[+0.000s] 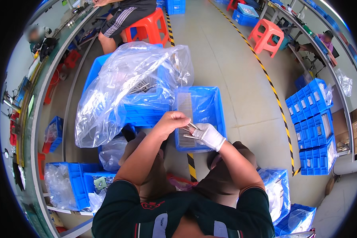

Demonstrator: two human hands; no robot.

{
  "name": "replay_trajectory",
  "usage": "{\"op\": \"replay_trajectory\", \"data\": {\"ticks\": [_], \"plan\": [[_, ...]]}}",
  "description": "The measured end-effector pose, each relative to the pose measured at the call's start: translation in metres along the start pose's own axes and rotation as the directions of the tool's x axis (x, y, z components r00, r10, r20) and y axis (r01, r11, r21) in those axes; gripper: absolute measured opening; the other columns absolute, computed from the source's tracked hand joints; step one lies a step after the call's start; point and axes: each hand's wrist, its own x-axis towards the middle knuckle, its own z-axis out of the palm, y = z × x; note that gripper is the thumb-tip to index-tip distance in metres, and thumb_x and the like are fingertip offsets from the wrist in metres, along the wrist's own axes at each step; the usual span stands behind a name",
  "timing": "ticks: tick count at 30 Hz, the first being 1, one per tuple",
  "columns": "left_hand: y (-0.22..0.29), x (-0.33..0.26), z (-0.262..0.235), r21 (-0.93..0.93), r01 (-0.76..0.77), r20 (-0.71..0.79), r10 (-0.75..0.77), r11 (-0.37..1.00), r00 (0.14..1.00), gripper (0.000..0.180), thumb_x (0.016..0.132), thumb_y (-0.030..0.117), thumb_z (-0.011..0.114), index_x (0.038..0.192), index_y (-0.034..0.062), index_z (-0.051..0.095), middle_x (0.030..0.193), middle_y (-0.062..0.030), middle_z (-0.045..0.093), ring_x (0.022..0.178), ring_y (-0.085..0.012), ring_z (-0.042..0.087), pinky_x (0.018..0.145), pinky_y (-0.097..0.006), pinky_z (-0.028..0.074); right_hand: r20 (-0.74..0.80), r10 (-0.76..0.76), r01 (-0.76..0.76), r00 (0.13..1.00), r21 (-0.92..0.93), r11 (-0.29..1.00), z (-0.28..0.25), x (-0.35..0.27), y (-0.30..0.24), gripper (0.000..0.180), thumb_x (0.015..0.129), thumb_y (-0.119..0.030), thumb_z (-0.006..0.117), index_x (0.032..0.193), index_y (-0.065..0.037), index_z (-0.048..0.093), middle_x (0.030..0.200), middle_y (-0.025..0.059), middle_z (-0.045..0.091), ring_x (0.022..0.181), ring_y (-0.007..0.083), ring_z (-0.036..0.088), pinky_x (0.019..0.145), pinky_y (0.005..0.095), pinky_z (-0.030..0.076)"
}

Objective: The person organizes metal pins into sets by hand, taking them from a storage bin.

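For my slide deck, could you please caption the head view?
Gloved right hand holding slim metal rods beside the bare left hand, above a blue bin of neatly lined-up rods.

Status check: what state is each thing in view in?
Right hand: gloved, closed on metal rods
Left hand: bare, at those rods
Blue bin under hands: open, clear plastic inside
Rod row: lined up in bin
Clear bag: crumpled, draped over neighbouring bin
Right red stool: unoccupied

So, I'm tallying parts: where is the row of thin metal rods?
In the head view, just right of centre, the row of thin metal rods runs along the left side of the blue bin, partly behind the left hand.
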Motion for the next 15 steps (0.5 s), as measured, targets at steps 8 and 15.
{"op": "replay_trajectory", "data": {"ticks": [8,15], "plan": [[0.003,0.008,-0.010,-0.121,-0.144,-0.241,0.112,0.982,0.964,0.022,0.087,0.027,0.062,0.086,0.0051,0.063,0.080,-0.0046,0.064,0.073,-0.0124,0.059,0.067,-0.026,0.045,0.159,0.047,-0.100,0.986,0.346,0.933,-0.015,0.002,0.000,0.029,0.088,-0.035,0.058,0.086,-0.006,0.060,0.057,-0.0031,0.044,0.045,0.0067,0.036,0.041,0.0234,0.028],[-0.040,0.029,0.031,-0.724,-0.017,-0.186,-0.171,0.689,0.967,0.022,0.092,0.030,0.051,0.092,0.0088,0.053,0.088,-0.0064,0.061,0.082,-0.0192,0.059,0.073,-0.034,0.047,-0.029,-0.238,0.164,0.971,0.801,0.575,-0.007,0.026,-0.003,0.019,0.092,-0.024,0.054,0.093,-0.005,0.052,0.068,0.0020,0.050,0.057,0.0113,0.046,0.051,0.0256,0.038]]}}
